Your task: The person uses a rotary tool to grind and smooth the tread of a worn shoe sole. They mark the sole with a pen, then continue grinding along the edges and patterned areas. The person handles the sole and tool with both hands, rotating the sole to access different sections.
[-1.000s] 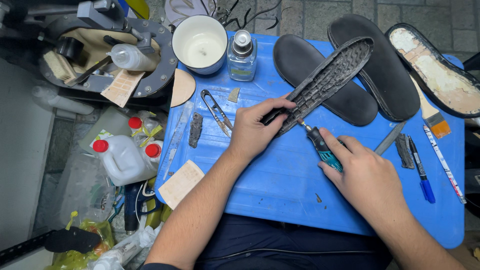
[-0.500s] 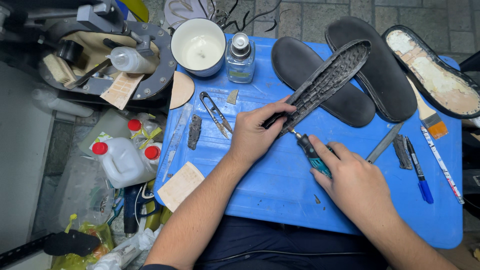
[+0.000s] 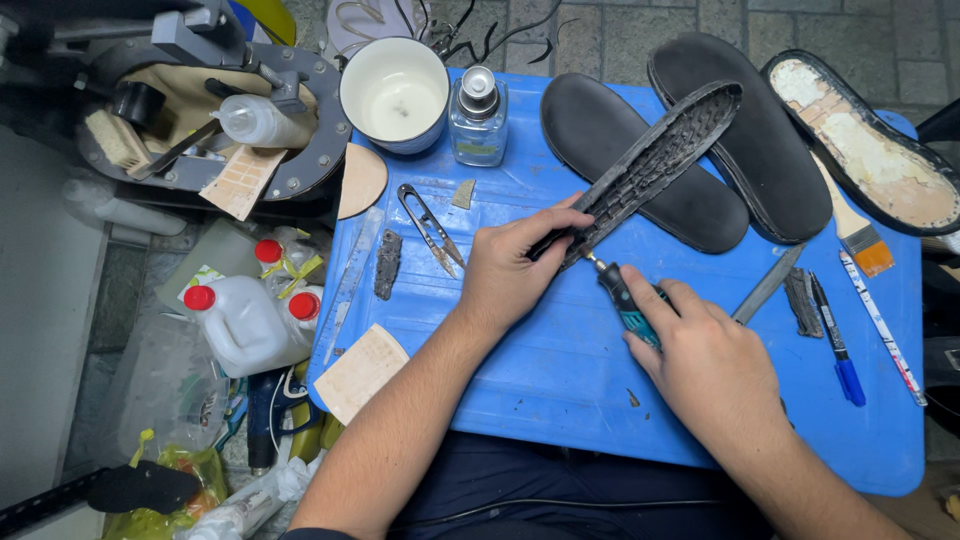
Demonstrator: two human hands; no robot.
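On a blue tabletop [image 3: 560,390] over paving, hands grip a treaded sole [image 3: 655,160] and rotary tool [image 3: 625,300].

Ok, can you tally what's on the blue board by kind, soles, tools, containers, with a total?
Shoe soles: 4, one treaded sole in the left hand, two black, one worn pale
Rotary tool in the right hand: 1
Thread snips: 1
Paintbrush: 1
Pens: 2
Glass bottle: 1
White cup: 1
Total: 11
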